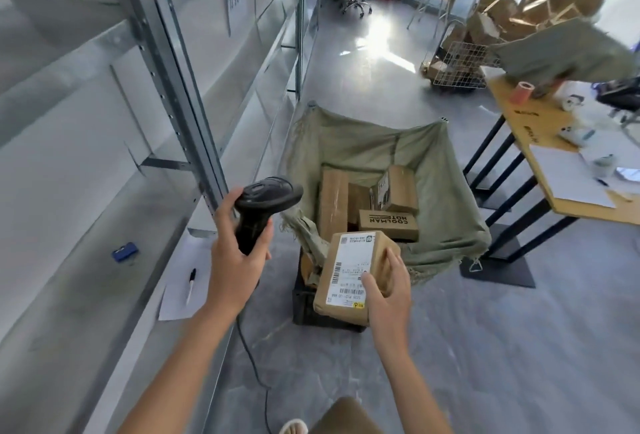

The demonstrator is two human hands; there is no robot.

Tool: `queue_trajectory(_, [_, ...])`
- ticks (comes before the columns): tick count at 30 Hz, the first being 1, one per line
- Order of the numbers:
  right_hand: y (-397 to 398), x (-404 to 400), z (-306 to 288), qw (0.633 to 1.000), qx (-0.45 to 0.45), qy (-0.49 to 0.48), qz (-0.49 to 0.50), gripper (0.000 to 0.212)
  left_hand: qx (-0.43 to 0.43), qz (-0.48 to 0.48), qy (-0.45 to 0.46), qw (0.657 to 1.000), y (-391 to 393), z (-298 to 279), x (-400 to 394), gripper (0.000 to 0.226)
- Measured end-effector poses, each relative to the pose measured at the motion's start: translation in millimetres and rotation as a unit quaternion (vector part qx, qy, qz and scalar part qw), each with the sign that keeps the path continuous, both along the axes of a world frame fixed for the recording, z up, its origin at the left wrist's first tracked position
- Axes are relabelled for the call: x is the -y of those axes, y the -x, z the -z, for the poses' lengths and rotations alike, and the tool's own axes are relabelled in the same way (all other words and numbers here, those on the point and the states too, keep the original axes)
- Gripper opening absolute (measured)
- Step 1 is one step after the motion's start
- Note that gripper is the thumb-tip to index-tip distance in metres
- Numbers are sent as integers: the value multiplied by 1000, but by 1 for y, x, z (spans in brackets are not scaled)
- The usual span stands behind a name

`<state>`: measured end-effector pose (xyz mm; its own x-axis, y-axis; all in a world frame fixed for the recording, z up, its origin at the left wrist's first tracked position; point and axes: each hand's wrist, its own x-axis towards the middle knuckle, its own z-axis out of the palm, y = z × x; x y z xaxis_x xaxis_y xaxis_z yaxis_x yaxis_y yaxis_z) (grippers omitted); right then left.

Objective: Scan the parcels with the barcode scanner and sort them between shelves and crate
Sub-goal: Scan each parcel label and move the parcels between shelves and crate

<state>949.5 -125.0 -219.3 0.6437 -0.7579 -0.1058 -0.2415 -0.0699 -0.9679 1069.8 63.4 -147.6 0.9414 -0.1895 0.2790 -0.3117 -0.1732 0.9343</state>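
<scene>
— Brown cardboard, is that what you've got in your hands?

— Yes. My right hand point(386, 289) grips a parcel point(353, 276) by its near right corner, thumb on the white shipping label point(348, 269), fingers curled round the side. Label faces up, barcodes showing.

— And the scanner?

— My left hand point(237, 253) is wrapped round the handle of the black barcode scanner point(259, 206), head upright, just left of the parcel. Its cable point(256, 374) hangs to the floor.

— Where is the parcel against the crate?

— Above the near edge of the black crate point(308, 309), which is lined with a green sack point(446, 191). Further parcels lie inside, one printed "COOLMAN" point(388, 224).

— Shelves?

— On my left, grey metal shelves point(86, 225). On the near shelf lie a sheet of paper point(181, 281) with a pen point(190, 284) on it, and a small blue object point(124, 252) farther left.

— Anything right?

— A yellow worktop point(540, 142) with papers and an orange roll point(519, 95), well apart from the crate.
</scene>
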Motion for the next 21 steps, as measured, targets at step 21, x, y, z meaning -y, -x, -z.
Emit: queue_trajectory(21, [-280,215,61,984,-144,106,-27,66,-130,-12,-1,991,-190,44,172,64])
